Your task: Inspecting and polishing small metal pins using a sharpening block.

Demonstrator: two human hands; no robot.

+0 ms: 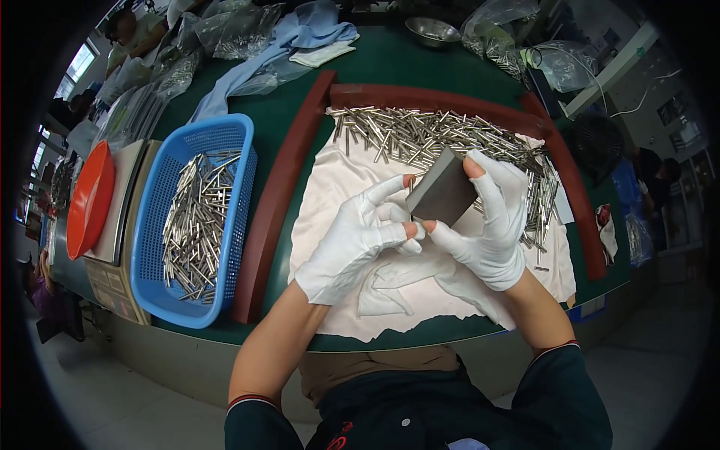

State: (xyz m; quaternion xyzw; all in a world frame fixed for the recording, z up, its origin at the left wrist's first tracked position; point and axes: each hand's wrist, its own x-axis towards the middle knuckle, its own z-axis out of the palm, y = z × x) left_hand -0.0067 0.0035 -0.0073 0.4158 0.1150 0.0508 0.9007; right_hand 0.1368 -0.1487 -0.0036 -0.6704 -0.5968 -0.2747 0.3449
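Now, at the bench:
Left hand: wearing a white glove with cut-off fingertips, it is pinching the lower left edge of a dark grey block with thumb and forefinger.
Right hand: gloved alike, it is grasping the block's right side, thumb underneath and forefinger over the top.
Block: being held tilted above a white cloth.
Metal pins: lying heaped on the cloth's far edge, inside a red-brown frame.
Blue basket: sitting left of the frame, holding more pins.
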